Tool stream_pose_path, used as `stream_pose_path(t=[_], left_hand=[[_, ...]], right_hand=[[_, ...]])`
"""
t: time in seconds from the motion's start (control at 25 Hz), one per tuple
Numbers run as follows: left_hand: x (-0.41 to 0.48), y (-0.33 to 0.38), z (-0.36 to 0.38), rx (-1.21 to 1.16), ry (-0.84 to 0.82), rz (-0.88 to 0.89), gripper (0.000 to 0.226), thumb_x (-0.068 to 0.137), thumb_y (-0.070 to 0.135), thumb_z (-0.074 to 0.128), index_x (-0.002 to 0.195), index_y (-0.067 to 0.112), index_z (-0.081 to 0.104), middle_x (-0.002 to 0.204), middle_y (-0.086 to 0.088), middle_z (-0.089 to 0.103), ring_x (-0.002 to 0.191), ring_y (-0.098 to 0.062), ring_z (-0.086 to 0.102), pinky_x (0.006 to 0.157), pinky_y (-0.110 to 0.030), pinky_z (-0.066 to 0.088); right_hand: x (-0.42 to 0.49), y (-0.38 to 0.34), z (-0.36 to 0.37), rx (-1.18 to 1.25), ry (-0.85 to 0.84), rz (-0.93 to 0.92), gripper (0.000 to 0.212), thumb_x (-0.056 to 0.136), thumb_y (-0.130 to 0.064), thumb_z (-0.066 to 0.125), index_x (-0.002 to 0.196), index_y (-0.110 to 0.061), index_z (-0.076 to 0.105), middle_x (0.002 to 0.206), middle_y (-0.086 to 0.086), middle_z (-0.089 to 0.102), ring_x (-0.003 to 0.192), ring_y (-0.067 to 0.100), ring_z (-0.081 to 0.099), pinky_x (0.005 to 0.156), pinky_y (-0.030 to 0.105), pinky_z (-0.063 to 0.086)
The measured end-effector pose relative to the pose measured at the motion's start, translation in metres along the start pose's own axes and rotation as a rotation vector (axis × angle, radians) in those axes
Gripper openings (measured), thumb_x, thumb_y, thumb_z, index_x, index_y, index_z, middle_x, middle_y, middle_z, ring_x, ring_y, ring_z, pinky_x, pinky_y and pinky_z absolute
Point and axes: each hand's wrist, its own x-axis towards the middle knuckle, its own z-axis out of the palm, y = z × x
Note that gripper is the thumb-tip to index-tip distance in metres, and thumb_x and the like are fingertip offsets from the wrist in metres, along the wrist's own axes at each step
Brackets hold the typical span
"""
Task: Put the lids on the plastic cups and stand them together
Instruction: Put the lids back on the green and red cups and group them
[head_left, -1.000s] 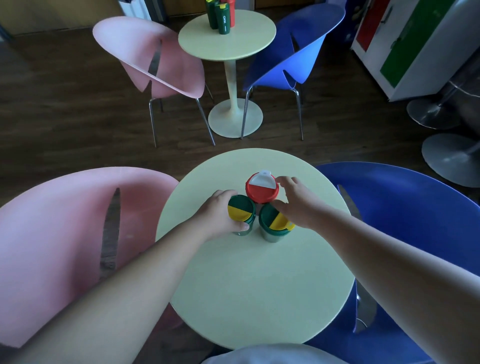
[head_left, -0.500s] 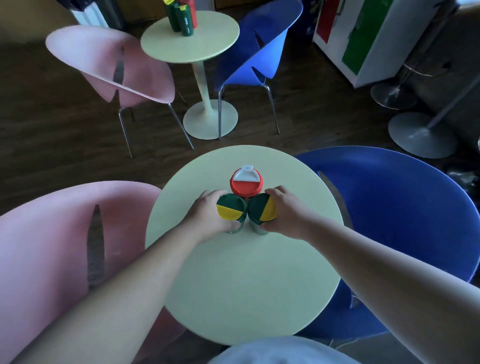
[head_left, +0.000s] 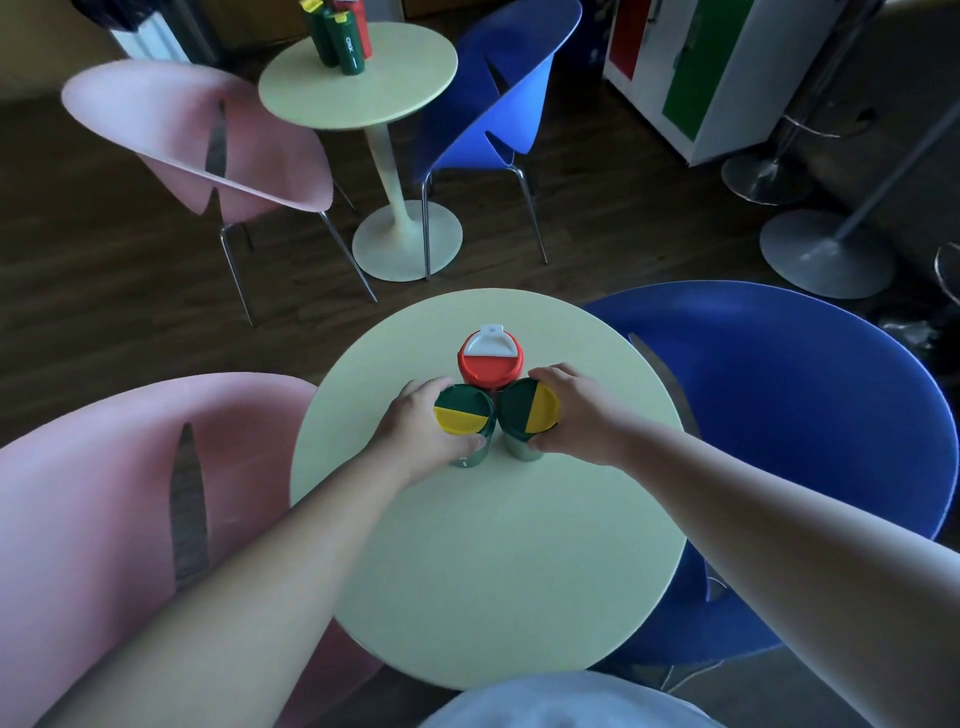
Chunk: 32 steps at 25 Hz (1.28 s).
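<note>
Three lidded plastic cups stand touching in a cluster on the round pale-green table (head_left: 498, 561). The far one is a red cup (head_left: 490, 364) with a red and white lid. In front of it stand a left green cup (head_left: 463, 418) and a right green cup (head_left: 529, 408), both with green and yellow lids. My left hand (head_left: 415, 431) wraps the left green cup from its left side. My right hand (head_left: 582, 415) wraps the right green cup from its right side. The cup bodies are mostly hidden under their lids and my fingers.
A pink chair (head_left: 104, 519) stands left of the table and a blue chair (head_left: 779, 415) right of it. Farther back is a second round table (head_left: 405, 83) with several cups (head_left: 337, 31), flanked by a pink chair (head_left: 197, 135) and a blue chair (head_left: 498, 104).
My right hand has left the red cup's lid and gripped the right green cup. Both green cups have closed in against each other and the red one. The camera view shifted.
</note>
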Motion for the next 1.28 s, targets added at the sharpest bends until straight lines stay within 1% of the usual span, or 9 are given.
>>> stream_pose_path(t=[0.36,0.64,0.72,0.8,0.92,1.0,1.12,1.2,1.28], left_hand=[[-0.004,0.002,0.001,-0.004,-0.021,-0.026,0.093,0.068,0.041,0.091,0.149,0.022,0.049,0.143,0.001,0.051,0.13,-0.018,0.052,0.101,-0.027,0.042],[-0.001,0.005,-0.007,0.014,-0.102,-0.042,0.098,0.066,0.048,0.093,0.15,0.028,0.046,0.145,0.002,0.048,0.132,-0.018,0.049,0.1,-0.027,0.039],[0.001,0.006,-0.013,-0.009,-0.098,-0.022,0.091,0.073,0.05,0.088,0.15,0.027,0.046,0.145,0.002,0.049,0.132,-0.019,0.052,0.101,-0.029,0.042],[0.009,0.012,-0.02,-0.044,-0.048,-0.001,0.073,0.086,0.047,0.078,0.149,0.026,0.048,0.146,0.001,0.053,0.129,-0.021,0.056,0.1,-0.032,0.044],[0.03,0.025,-0.03,-0.047,-0.003,0.01,0.055,0.097,0.038,0.066,0.148,0.027,0.05,0.143,0.002,0.059,0.12,-0.022,0.062,0.1,-0.034,0.047],[0.045,0.032,-0.032,-0.057,-0.019,-0.009,0.05,0.098,0.033,0.064,0.147,0.029,0.052,0.136,0.004,0.064,0.113,-0.018,0.064,0.098,-0.032,0.047],[0.061,0.036,-0.029,-0.093,-0.048,-0.054,0.044,0.097,0.027,0.067,0.141,0.028,0.06,0.121,0.006,0.07,0.119,-0.018,0.063,0.101,-0.03,0.045],[0.068,0.033,-0.026,-0.13,-0.067,-0.084,0.039,0.093,0.022,0.07,0.132,0.028,0.068,0.11,0.008,0.072,0.112,-0.021,0.068,0.1,-0.034,0.052],[0.072,0.029,-0.025,-0.148,-0.061,-0.101,0.034,0.09,0.019,0.073,0.122,0.029,0.072,0.1,0.009,0.074,0.099,-0.021,0.073,0.095,-0.038,0.057]], right_hand=[[-0.001,0.001,-0.003,-0.029,-0.025,-0.033,0.097,0.068,-0.033,0.087,0.152,-0.02,0.038,0.148,-0.002,0.045,0.13,0.024,0.05,0.098,0.028,0.044],[0.003,0.001,-0.006,-0.041,-0.101,-0.029,0.098,0.069,-0.036,0.086,0.152,-0.029,0.033,0.141,-0.001,0.047,0.121,0.025,0.054,0.086,0.029,0.045],[0.005,0.001,-0.009,-0.024,-0.105,-0.002,0.095,0.072,-0.044,0.084,0.151,-0.027,0.035,0.143,0.0,0.047,0.126,0.025,0.052,0.091,0.031,0.044],[0.013,-0.001,-0.014,0.031,-0.061,0.029,0.085,0.08,-0.05,0.077,0.151,-0.022,0.039,0.147,0.001,0.048,0.128,0.023,0.052,0.098,0.033,0.045],[0.031,-0.008,-0.019,0.109,0.02,0.074,0.065,0.092,-0.04,0.068,0.148,-0.018,0.044,0.144,0.002,0.053,0.12,0.023,0.058,0.096,0.037,0.05],[0.045,-0.011,-0.02,0.166,0.051,0.124,0.058,0.094,-0.03,0.067,0.146,-0.018,0.046,0.143,0.001,0.055,0.119,0.024,0.059,0.096,0.037,0.051],[0.061,-0.014,-0.019,0.212,0.049,0.135,0.053,0.093,-0.023,0.067,0.143,-0.017,0.05,0.137,0.001,0.06,0.117,0.024,0.06,0.094,0.034,0.049],[0.068,-0.016,-0.019,0.188,0.029,0.107,0.048,0.092,-0.022,0.068,0.138,-0.017,0.056,0.13,0.0,0.065,0.112,0.023,0.061,0.088,0.032,0.049],[0.075,-0.018,-0.019,0.141,0.025,0.072,0.039,0.089,-0.02,0.069,0.128,-0.018,0.064,0.121,-0.001,0.068,0.108,0.023,0.063,0.089,0.036,0.052]])
